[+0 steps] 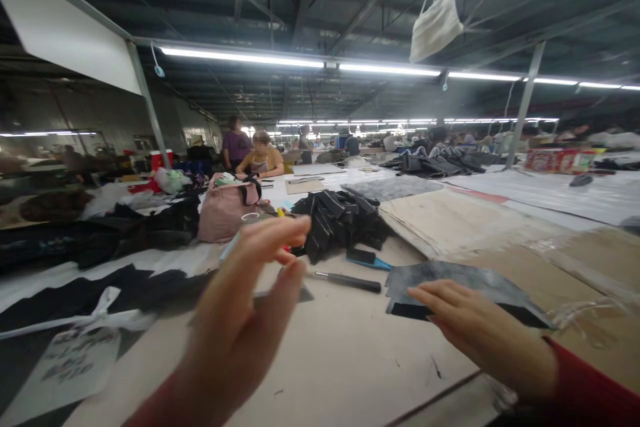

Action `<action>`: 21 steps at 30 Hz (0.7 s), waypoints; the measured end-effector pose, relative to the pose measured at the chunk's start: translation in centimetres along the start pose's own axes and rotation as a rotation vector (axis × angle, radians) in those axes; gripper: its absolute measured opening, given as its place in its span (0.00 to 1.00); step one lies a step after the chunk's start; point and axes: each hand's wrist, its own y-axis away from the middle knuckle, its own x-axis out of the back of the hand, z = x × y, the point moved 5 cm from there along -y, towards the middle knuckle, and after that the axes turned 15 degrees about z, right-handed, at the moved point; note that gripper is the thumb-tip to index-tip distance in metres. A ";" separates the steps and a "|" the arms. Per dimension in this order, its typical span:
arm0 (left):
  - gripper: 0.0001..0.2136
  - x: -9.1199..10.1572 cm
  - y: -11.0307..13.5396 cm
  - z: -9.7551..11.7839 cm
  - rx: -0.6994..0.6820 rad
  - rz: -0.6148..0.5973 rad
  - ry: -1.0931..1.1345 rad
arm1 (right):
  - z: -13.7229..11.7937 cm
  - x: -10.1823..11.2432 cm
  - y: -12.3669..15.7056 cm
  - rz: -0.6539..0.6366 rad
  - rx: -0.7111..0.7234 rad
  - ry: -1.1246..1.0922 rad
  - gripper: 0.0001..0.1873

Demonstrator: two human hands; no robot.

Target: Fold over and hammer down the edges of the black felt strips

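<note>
My left hand (pixel 245 320) is raised above the table, blurred by motion, its fingers stretched forward and slightly apart with nothing visible in them. A thin light stick-like thing shows behind its fingers. My right hand (pixel 480 330) lies flat, fingers extended, on the near edge of a dark grey cut piece of material (pixel 460 283) that rests on the pale worktable (pixel 350 353). A black-handled tool (pixel 345 280) lies on the table between the two hands. A heap of black cut pieces (pixel 340 220) sits further back.
A pink bag (pixel 225 210) stands behind my left hand. Black fabric and white strips (pixel 100 307) cover the table's left side. A blue-and-black brush (pixel 367 258) lies by the heap. Other people sit and stand at the far tables. A white bag (pixel 437 20) hangs overhead.
</note>
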 end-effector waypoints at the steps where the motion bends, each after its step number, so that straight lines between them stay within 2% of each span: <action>1: 0.13 -2.3 0.4 -0.4 -0.104 -0.176 -0.008 | 0.6 -2.0 0.8 -0.024 0.058 0.064 0.27; 3: 0.13 -6.3 2.0 -2.8 -0.189 -0.439 -0.024 | 2.4 -5.3 2.9 -0.042 0.106 0.212 0.29; 5: 0.14 -9.4 4.3 -6.3 -0.185 -0.639 -0.070 | 3.8 -7.5 4.7 -0.037 0.147 0.303 0.26; 7: 0.15 -11.7 7.0 -9.4 -0.184 -0.804 -0.107 | 4.7 -8.8 5.4 -0.029 0.157 0.351 0.23; 10: 0.15 -14.5 11.0 -12.8 -0.233 -0.975 -0.183 | 5.1 -9.9 4.7 -0.005 0.135 0.349 0.19; 12: 0.13 -16.4 13.1 -14.1 -0.317 -1.028 -0.230 | 4.8 -10.7 3.9 0.021 0.129 0.293 0.18; 14: 0.09 -18.2 14.4 -14.9 -0.425 -1.028 -0.274 | 4.4 -11.6 3.3 0.024 0.098 0.207 0.17; 17: 0.09 -20.5 15.1 -15.7 -0.552 -0.952 -0.325 | 4.7 -12.8 3.1 -0.031 -0.051 0.066 0.14; 21: 0.09 -22.1 15.2 -16.7 -0.582 -0.875 -0.375 | 5.9 -13.0 3.2 -0.112 -0.233 -0.115 0.14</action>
